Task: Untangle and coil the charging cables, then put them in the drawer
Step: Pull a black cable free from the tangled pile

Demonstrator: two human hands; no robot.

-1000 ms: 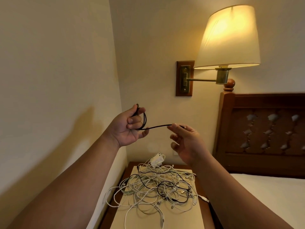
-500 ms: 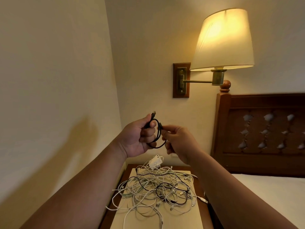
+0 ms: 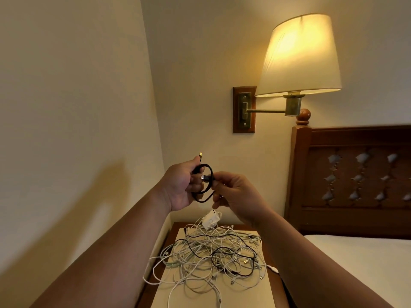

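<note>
A short black cable [image 3: 205,192] is wound into a small coil held up in the air above the nightstand. My left hand [image 3: 181,185] grips the coil, with one plug sticking up past the thumb. My right hand [image 3: 233,194] pinches the cable's other end, whose metal plug lies across the loop. Below them a tangle of white and black cables [image 3: 211,254] lies in a heap on the nightstand [image 3: 175,227], with a white charger block [image 3: 211,217] at its far edge. No drawer is in view.
A cream mat [image 3: 244,294] covers the nightstand top under the heap. A lit wall lamp [image 3: 300,56] hangs above on a swing arm. The wooden headboard [image 3: 355,178] and white bed [image 3: 367,263] stand at the right; a wall closes the left side.
The straight length of black cable stretched between my hands has been wound into the coil. My right hand has come in close to my left, and its end plug now lies on the loop.
</note>
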